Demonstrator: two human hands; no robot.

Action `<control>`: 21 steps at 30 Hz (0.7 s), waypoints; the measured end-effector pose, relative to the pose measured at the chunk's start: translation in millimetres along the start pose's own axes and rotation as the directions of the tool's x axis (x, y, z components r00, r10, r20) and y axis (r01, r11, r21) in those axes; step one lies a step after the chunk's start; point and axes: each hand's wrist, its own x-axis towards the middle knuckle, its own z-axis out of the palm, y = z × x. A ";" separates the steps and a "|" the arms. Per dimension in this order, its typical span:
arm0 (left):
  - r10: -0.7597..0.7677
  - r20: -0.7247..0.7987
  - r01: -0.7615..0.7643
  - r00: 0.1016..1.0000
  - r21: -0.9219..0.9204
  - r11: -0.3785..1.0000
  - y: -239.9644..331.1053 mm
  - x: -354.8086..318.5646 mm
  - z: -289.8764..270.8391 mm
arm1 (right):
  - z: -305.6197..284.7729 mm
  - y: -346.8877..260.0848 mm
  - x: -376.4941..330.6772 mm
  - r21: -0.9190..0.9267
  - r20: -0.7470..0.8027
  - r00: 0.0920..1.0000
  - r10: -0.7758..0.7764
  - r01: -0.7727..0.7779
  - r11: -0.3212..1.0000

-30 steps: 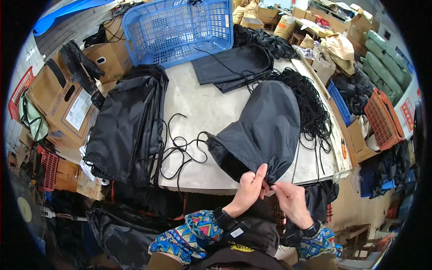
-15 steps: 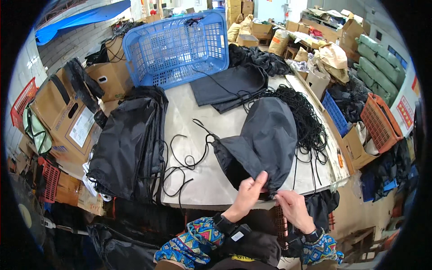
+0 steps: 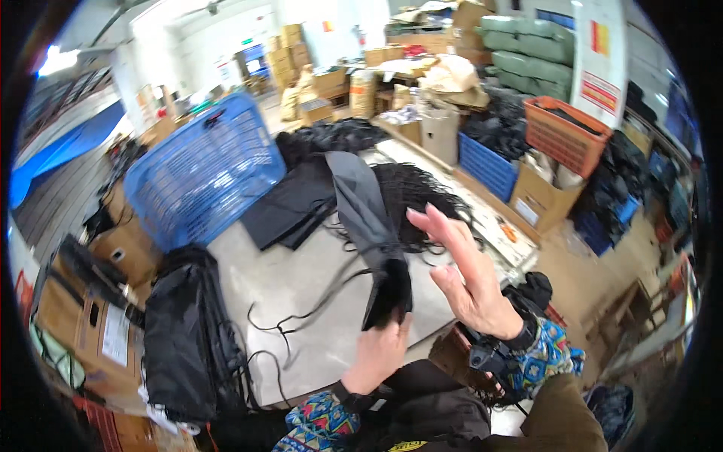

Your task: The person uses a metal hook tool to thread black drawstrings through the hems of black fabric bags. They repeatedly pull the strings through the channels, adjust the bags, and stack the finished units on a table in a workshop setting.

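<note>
Our left hand (image 3: 382,348) pinches the gathered end of a dark drawstring bag (image 3: 367,218), which rises from the grip up and away over the table (image 3: 316,331). Our right hand (image 3: 468,280) hovers just beside it to the right, fingers spread and holding nothing. Black cords (image 3: 301,316) trail from the bag down to the tabletop on the left. Farther left lies a stack of black bags (image 3: 184,331). Beyond the grip sit a heap of black cord (image 3: 422,197) and a blue plastic basket (image 3: 203,177).
</note>
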 end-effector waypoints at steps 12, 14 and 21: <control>0.067 0.239 -0.236 0.969 0.803 0.547 -143.8 0.4 -64.5 | -241.7 83.5 -149.0 0.332 -0.943 0.027 0.331 0.143 0.932; 0.122 0.181 -0.217 0.976 0.755 0.619 -177.1 -0.6 -73.7 | -320.3 91.1 -195.5 0.313 -0.948 -0.078 0.310 -0.030 0.949; -0.086 0.283 0.128 0.955 -0.134 0.983 -110.5 -30.7 -93.0 | -209.4 93.1 -173.7 0.472 -0.653 0.295 0.697 -0.562 0.680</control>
